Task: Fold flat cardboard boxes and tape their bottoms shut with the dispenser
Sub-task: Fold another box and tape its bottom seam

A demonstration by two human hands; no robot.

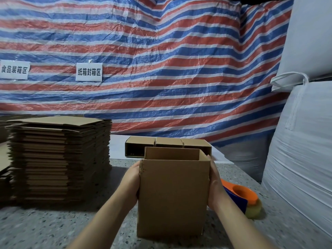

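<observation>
Box (173, 196) is erected and standing upright on the speckled counter (53, 229), dead centre in front of the person, open end up, long axis vertical. Left hand (132, 182) is flat against the left wall, right hand (214, 186) flat against the right wall, so the box is clamped between the two palms rather than pinched; what shows of the fingers wraps toward the far side, most of them hidden behind the cardboard. Can't see the underside from here, so can't tell if the bottom flaps are folded in or taped. The relation that matters: the tape dispenser (240, 195), orange and blue with a clear roll at its near end, lies on the counter just beside the right hand, low and to the right of the box, partly hidden behind that wrist. Right hand is clearly the nearer one to it; left would have to cross the box. My read: if the bottom needs taping, the box has to tip over first with the left hand steadying while the right lets go and drops onto the dispenser. Stack of flat blanks (59, 159) sits well apart to the left; three finished boxes (168, 142) lie just behind the held one.
</observation>
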